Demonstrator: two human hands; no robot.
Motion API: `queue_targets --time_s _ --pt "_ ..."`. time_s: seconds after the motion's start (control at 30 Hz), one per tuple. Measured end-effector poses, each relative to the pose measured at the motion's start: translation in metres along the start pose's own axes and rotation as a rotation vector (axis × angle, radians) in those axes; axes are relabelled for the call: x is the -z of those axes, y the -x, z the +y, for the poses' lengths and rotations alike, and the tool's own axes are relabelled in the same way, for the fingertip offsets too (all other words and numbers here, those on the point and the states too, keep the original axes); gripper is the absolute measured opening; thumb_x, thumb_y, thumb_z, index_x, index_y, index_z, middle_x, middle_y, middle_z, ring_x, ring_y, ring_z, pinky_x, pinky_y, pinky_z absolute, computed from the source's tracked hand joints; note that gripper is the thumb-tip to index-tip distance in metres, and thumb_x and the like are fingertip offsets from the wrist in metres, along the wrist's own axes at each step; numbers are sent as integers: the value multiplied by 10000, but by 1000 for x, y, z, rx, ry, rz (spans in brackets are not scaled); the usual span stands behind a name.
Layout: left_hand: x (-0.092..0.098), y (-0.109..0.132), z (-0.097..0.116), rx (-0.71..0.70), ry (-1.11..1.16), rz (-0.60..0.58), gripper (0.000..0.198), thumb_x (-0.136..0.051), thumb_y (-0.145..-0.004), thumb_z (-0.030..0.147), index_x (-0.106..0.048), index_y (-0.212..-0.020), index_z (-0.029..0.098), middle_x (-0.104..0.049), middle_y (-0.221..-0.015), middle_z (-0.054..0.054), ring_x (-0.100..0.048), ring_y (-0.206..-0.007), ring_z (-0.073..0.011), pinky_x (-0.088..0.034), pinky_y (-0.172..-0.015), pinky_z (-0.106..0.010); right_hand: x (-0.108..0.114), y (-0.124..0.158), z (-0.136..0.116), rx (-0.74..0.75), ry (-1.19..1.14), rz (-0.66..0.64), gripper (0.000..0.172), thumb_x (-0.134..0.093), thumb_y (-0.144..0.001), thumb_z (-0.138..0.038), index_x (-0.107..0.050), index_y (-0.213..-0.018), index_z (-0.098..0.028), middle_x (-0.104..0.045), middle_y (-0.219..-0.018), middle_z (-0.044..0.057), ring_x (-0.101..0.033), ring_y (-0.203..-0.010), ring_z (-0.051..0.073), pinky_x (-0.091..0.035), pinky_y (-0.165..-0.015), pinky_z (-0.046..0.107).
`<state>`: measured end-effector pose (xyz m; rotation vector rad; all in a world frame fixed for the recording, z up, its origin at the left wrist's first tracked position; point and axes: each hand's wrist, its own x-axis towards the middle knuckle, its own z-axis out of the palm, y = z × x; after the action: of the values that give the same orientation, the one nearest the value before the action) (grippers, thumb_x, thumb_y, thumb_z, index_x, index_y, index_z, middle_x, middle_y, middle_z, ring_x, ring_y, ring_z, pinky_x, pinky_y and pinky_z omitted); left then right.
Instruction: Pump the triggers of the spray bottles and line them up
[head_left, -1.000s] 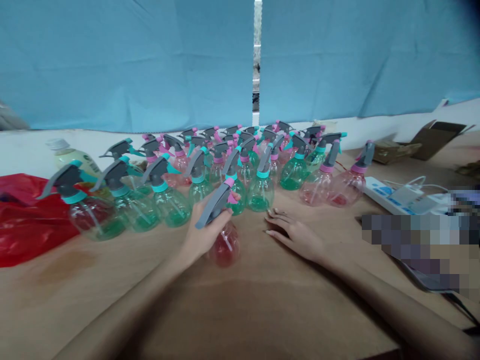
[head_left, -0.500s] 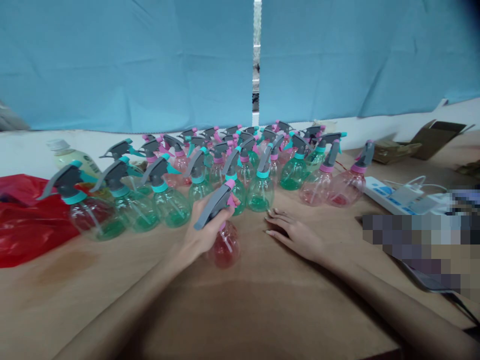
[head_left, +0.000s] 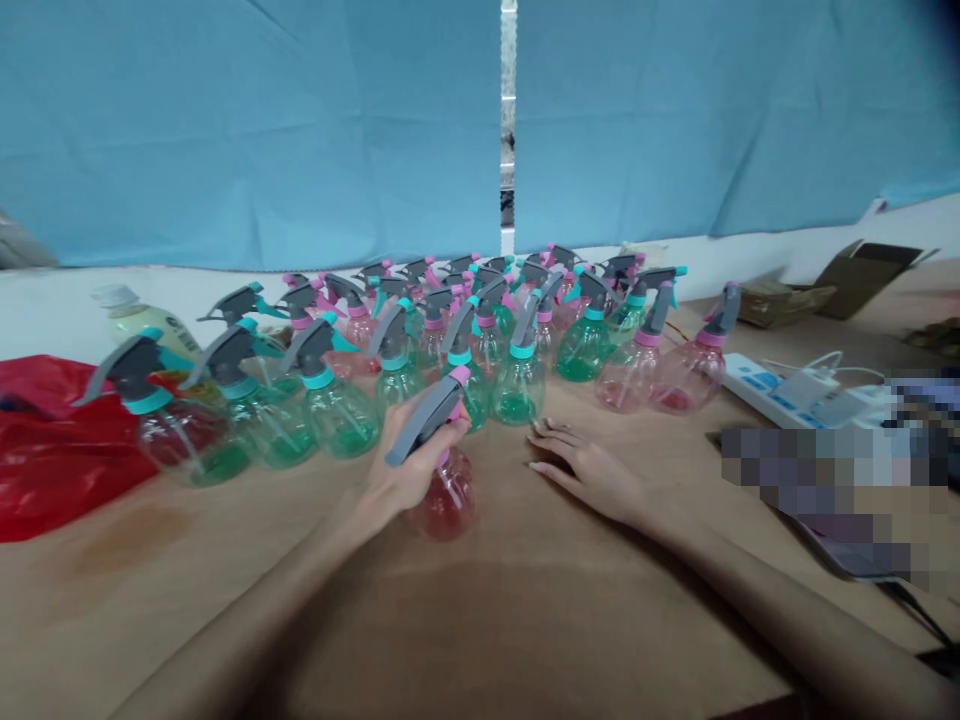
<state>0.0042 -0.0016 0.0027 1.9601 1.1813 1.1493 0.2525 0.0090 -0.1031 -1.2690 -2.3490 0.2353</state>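
My left hand [head_left: 405, 470] is closed around the neck of a pink spray bottle [head_left: 448, 497] with a grey trigger head, which stands on the brown table [head_left: 525, 610] in front of me. My right hand [head_left: 589, 465] lies flat on the table just to the right of it, fingers stretched out, holding nothing. Behind both hands stand several green and pink spray bottles [head_left: 517, 380] with grey triggers, packed in rows.
A red plastic bag [head_left: 52, 440] lies at the left beside a clear drink bottle [head_left: 139, 318]. A white power strip [head_left: 780, 385] with cables sits at the right, cardboard pieces [head_left: 862, 268] behind it. A blue curtain [head_left: 300, 130] hangs at the back.
The pink bottle in my left hand has shifted slightly toward me and down. My right hand stays flat in place.
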Motion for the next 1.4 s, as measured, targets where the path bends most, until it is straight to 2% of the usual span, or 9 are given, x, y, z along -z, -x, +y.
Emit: queue_targets --time_s 0.17,0.37,0.57,0.73,0.87,1.03,1.17,1.27,1.4 --pt "-3 0 -1 -32 17 13 163 -535 -779 275 -630 -910 253 -652 -814 -2 -500 -541 -126 -403 -495 -265 -2 0 1 5 -34 19 439 -422 -893 -455 -515 -1256 -227 -504 -1335 70 -375 -1293 240 -302 -1072 487" --pt "-6 1 -7 -71 -35 65 237 -544 -784 246 -639 -1001 228 -645 -759 2 -541 -632 -134 -442 -589 -253 -1 -1 3 17 -46 7 442 -432 -882 -476 -543 -1227 -221 -523 -1315 78 -390 -1283 242 -311 -1066 478" --pt "-12 1 -3 -82 6 66 249 -535 -781 209 -630 -1011 209 -664 -916 -20 -565 -681 -124 -454 -620 -244 22 7 -23 -24 -153 -46 447 -457 -855 -521 -535 -1223 -282 -566 -1268 44 -532 -1149 248 -423 -967 447" --pt "-35 -5 6 -97 37 65 210 -530 -787 203 -620 -977 198 -655 -919 -11 -571 -732 -127 -465 -701 -265 41 22 -61 -41 -210 -72 537 -481 -816 -575 -477 -1259 -272 -571 -1251 51 -551 -1109 253 -444 -925 419" --pt "-64 -11 18 -137 69 46 213 -537 -779 199 -612 -978 194 -652 -886 -15 -583 -733 -138 -475 -701 -278 45 31 -75 -70 -219 56 640 -558 -746 -599 -426 -1269 -254 -565 -1228 78 -547 -1096 274 -456 -891 423" --pt "-103 -22 30 -205 98 29 173 -555 -802 256 -600 -956 192 -656 -967 -54 -612 -854 -183 -478 -799 -338 44 36 -66 -170 -166 227 635 -599 -679 -630 -489 -1137 -204 -614 -1044 114 -581 -984 300 -496 -774 419" --pt "-125 -33 41 -199 119 -59 259 -591 -799 349 -567 -1004 193 -644 -1004 -77 -617 -920 -220 -475 -841 -382 47 37 -50 -225 -121 307 746 -567 -694 -638 -394 -1243 -164 -594 -1078 159 -588 -958 325 -496 -724 425" --pt "-129 -42 48 -197 86 -150 368 -623 -771 407 -545 -1057 189 -629 -1028 -91 -601 -975 -248 -458 -884 -422 53 36 -37 -235 -80 320 791 -558 -687 -652 -360 -1261 -144 -588 -1093 170 -587 -959 332 -492 -713 429" --pt "-118 -44 43 -204 17 -198 622 -685 -709 426 -437 -1231 195 -524 -1241 -136 -517 -1127 -290 -414 -945 -462 63 30 -19 -214 -34 285 583 -570 -707 -607 -488 -1092 -178 -613 -991 121 -600 -869 281 -483 -710 407"
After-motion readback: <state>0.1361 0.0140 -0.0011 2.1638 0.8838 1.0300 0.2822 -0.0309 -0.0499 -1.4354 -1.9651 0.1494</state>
